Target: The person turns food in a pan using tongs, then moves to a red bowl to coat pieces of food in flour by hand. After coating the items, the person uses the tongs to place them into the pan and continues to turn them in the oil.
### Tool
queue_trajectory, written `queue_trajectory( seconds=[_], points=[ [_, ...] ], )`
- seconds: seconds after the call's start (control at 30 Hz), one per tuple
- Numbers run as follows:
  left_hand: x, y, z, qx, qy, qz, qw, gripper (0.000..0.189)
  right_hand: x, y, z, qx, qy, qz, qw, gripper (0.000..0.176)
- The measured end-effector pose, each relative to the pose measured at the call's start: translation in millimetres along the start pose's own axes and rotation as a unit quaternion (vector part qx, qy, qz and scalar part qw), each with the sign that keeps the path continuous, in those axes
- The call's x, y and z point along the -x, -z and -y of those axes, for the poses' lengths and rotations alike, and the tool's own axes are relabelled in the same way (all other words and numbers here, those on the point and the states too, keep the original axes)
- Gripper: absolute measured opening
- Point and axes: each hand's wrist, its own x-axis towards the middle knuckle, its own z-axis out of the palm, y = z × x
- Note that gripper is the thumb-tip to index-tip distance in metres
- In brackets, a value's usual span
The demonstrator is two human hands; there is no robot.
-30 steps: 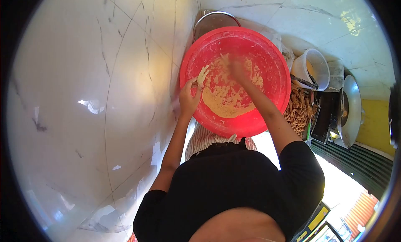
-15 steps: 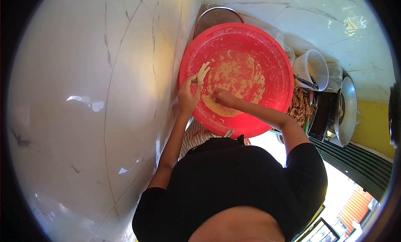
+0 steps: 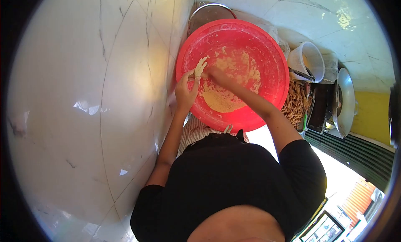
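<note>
My left hand [image 3: 186, 88] is closed on the lower end of a pale, flour-coated bunch [image 3: 201, 66] with several finger-like strips pointing up. I cannot make out exactly what kind of food it is. It is held over the left side of a large red basin [image 3: 275, 91]. My right hand [image 3: 216, 76] is beside the bunch, smeared by motion, so its fingers do not show clearly. Below it, yellowish flour [image 3: 223, 100] lies heaped near the basin's front, with thinner patches spread towards the back.
A marble-patterned wall [image 3: 138, 96] rises close on the left. Behind the basin leans a round, metal-rimmed sieve [image 3: 209, 15]. To the right are a clear plastic tub [image 3: 297, 58], a pile of brown fried strips [image 3: 295, 102] and a wide metal pan [image 3: 347, 102].
My right hand has lifted from the flour heap and moved up and left to the bunch. My left hand keeps its hold on the bunch. The whole view has shifted slightly.
</note>
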Motion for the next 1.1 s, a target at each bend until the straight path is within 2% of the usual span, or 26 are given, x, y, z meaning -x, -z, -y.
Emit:
queue_trajectory(
  seconds=[0.03,0.1,0.17,0.23,0.27,0.33,0.37,0.43,0.47,0.53,0.57,0.63,0.7,0.73,0.8,0.83,0.87,0.9,0.93,0.97,1.0,1.07,1.1],
  points=[
    [0,0,-1,-0.001,-0.001,0.000,1.000,0.022,9,-8,6,-0.044,-0.023,0.084,0.995,0.020],
    [0,1,-3,-0.030,-0.009,-0.003,1.000,0.022,39,-17,13,-0.021,0.085,0.046,0.995,0.024],
    [0,2,-4,-0.031,-0.012,-0.001,0.999,0.022,67,-14,17,0.001,0.145,0.052,0.988,0.029],
    [0,2,-4,-0.031,-0.017,0.003,0.999,0.022,91,-6,22,0.031,0.085,0.162,0.983,0.031],
    [0,1,-3,-0.024,-0.012,0.004,1.000,0.022,102,-6,27,0.032,0.085,0.159,0.983,0.031],
    [0,1,1,-0.017,-0.008,0.009,1.000,0.022,122,-10,41,-0.038,-0.068,0.176,0.981,0.028],
    [1,1,3,-0.021,-0.003,0.008,1.000,0.023,130,-15,53,-0.040,-0.070,0.174,0.981,0.028],
    [0,2,2,-0.023,0.000,0.010,1.000,0.023,128,-12,87,-0.003,-0.265,0.169,0.949,0.036],
    [-1,3,0,-0.030,0.001,0.011,0.999,0.023,124,-17,87,-0.005,-0.269,0.167,0.948,0.036],
    [-2,4,-4,-0.037,0.003,0.016,0.999,0.023,112,-21,84,-0.135,-0.247,0.159,0.946,0.041],
    [-3,4,-5,-0.060,0.005,0.021,0.998,0.023,108,-20,79,-0.137,-0.250,0.156,0.946,0.041],
    [-5,4,-5,-0.084,0.007,0.030,0.996,0.024,94,0,79,-0.250,-0.259,0.239,0.902,0.038],
    [-6,-2,0,-0.202,-0.044,0.070,0.976,0.023,85,25,77,-0.245,-0.270,0.236,0.901,0.037],
    [-9,-6,-1,-0.202,-0.044,0.072,0.976,0.023,82,36,72,-0.238,-0.280,0.234,0.900,0.037],
    [-18,-16,1,-0.224,0.043,0.177,0.957,0.026,82,51,54,-0.183,-0.286,0.244,0.909,0.038],
    [-25,-22,6,-0.225,0.044,0.180,0.957,0.026,85,61,52,-0.204,-0.272,0.200,0.919,0.037],
    [-34,-30,14,-0.322,0.055,0.245,0.913,0.024,90,70,47,-0.224,-0.257,0.154,0.927,0.037],
    [-40,-38,24,-0.414,0.067,0.306,0.855,0.022,98,59,18,-0.225,-0.257,0.154,0.927,0.037],
    [-43,-47,36,-0.415,0.066,0.307,0.854,0.022,108,32,-26,-0.210,-0.254,0.102,0.939,0.037],
    [-45,-59,50,-0.460,0.084,0.338,0.817,0.020,114,18,-49,-0.192,-0.251,0.048,0.948,0.038],
    [-44,-68,62,-0.502,0.101,0.367,0.777,0.018,116,31,-42,-0.192,-0.252,0.044,0.948,0.038],
    [-34,-81,76,-0.491,0.086,0.394,0.772,0.017,119,72,-13,-0.146,-0.348,0.004,0.926,0.034],
    [-28,-84,76,-0.479,0.076,0.420,0.767,0.016,125,75,-15,-0.148,-0.351,0.001,0.925,0.034]
  ],
)
